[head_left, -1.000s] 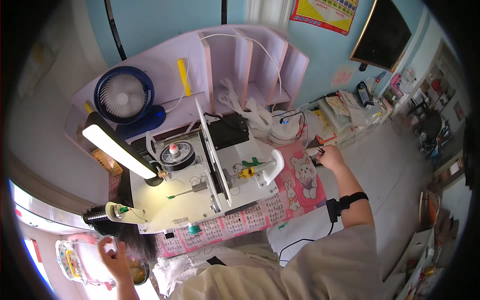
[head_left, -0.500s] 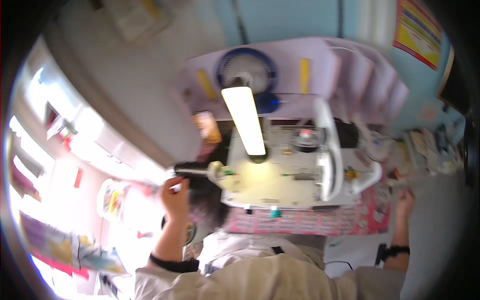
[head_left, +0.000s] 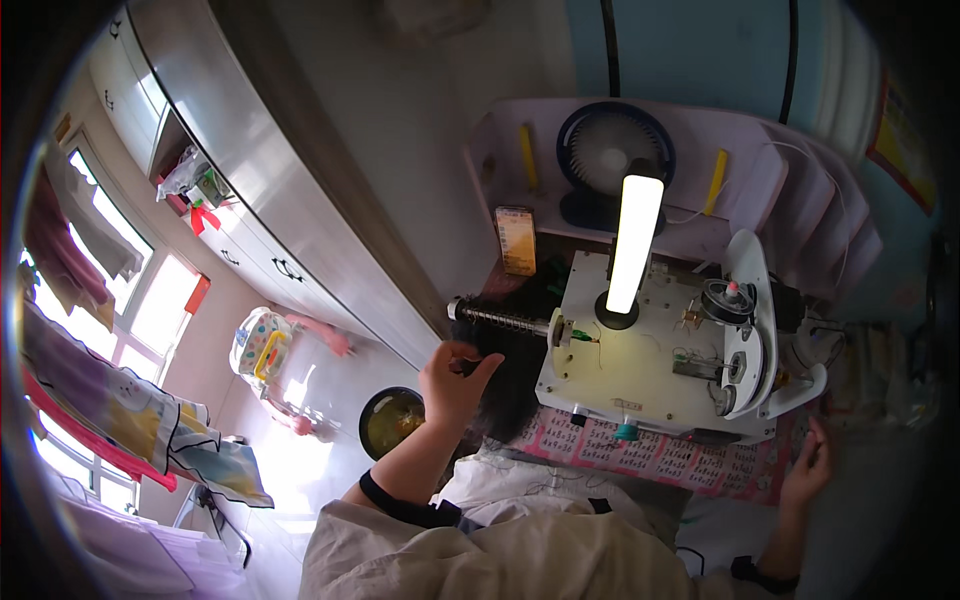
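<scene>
A white sewing machine (head_left: 660, 360) is sitting on a desk, lying across a pink patterned mat (head_left: 660, 455) along the desk's near edge. A bright white lamp bar (head_left: 630, 245) is glowing over the machine's flat bed, and a round dark blue fan (head_left: 612, 150) is standing by the desk's far edge, flanked by two yellow pegs. A threaded metal rod (head_left: 495, 318) is sticking out past the desk's left edge, just above a mass of dark hair (head_left: 510, 380).

The left hand (head_left: 455, 380) is gripping that hair, fingers curled narrowly around a lock. The right hand (head_left: 808, 465) is resting flat and open on the mat at the near right corner, holding nothing.

Below, a round dark bowl (head_left: 392, 420) is holding a yellowish liquid.

Compared with half a second ago, the view has swung and the left hand is sitting lower, closer to the desk.
</scene>
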